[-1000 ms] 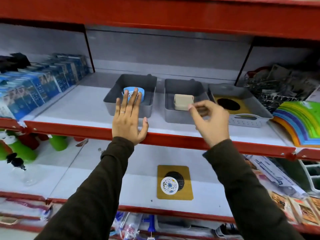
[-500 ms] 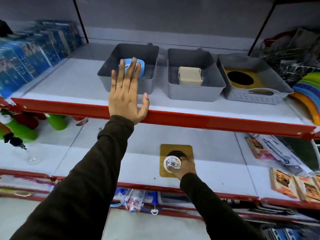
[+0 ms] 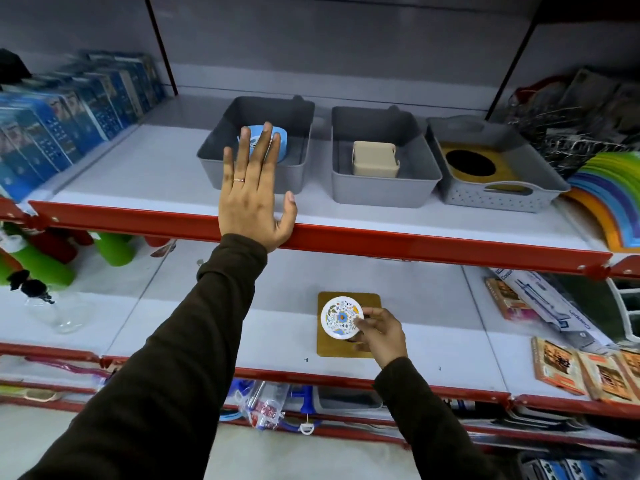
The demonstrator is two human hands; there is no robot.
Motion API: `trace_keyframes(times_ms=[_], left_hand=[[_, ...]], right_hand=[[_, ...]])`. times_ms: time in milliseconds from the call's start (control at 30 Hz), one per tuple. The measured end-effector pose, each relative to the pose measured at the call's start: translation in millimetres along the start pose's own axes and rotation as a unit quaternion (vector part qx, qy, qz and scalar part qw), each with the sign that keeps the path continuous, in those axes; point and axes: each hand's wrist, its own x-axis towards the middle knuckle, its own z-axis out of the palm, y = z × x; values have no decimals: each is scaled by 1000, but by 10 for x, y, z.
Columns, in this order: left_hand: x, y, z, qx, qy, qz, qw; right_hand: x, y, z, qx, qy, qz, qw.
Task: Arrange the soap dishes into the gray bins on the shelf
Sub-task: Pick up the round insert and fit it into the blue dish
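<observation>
Three gray bins stand on the upper shelf. The left bin (image 3: 298,116) holds a blue soap dish (image 3: 281,143), the middle bin (image 3: 381,192) a beige one (image 3: 375,159), and the right perforated bin (image 3: 498,199) a wooden dish with a black round hole (image 3: 470,164). My left hand (image 3: 251,195) rests flat and open on the upper shelf edge, in front of the left bin. On the lower shelf my right hand (image 3: 381,332) grips a round white floral soap dish (image 3: 341,317), tilted up above a wooden square base (image 3: 346,348).
Blue boxed packages (image 3: 69,123) line the upper shelf's left side. Rainbow-coloured items (image 3: 613,192) and wire goods sit at its right. Green bottles (image 3: 41,268) and a clear bottle are at the lower left, packaged goods (image 3: 588,368) at the lower right. Red rails (image 3: 415,244) front each shelf.
My right hand went down from the middle bin to the lower shelf, took hold of the round floral dish and lifted and tilted it off the wooden base. The left hand stayed put.
</observation>
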Motion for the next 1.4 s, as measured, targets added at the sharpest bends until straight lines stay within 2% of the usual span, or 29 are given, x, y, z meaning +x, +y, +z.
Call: trace_keyframes(times_ms=[67, 267, 467, 633, 767, 933, 1033, 1200, 1333, 1400], left_hand=[[0, 9, -12, -2, -3, 2, 1000], [13, 12, -41, -10, 2, -8, 1000], [-39, -9, -17, -25, 7, -5, 1000], [-22, -22, 14, -23, 3, -10, 1000], [-13, -23, 24, -24, 1, -22, 999], [-3, -20, 14, -29, -14, -28, 999], [11, -27, 30, -18, -18, -35, 999], [-12, -37, 72, -39, 7, -24, 999], [-17, -38, 85, -55, 8, -19, 998], [-9, -39, 93, -52, 5, -20, 998]], right_hand=[[-245, -235, -103, 63, -14, -41, 997], [-710, -1081, -342, 150, -33, -168, 974], [-811, -1559, -374, 153, -36, -241, 958], [-762, -1707, -326, 151, -30, -228, 962], [-563, -2135, -106, 122, -70, -243, 960], [106, -2957, 657, 88, -110, -213, 967], [518, -3210, 1134, 38, -132, -172, 976], [981, -3243, 1582, -65, -81, -167, 980], [1101, -3215, 1588, -147, -105, -193, 965], [1065, -3225, 1560, -144, -103, -182, 967]])
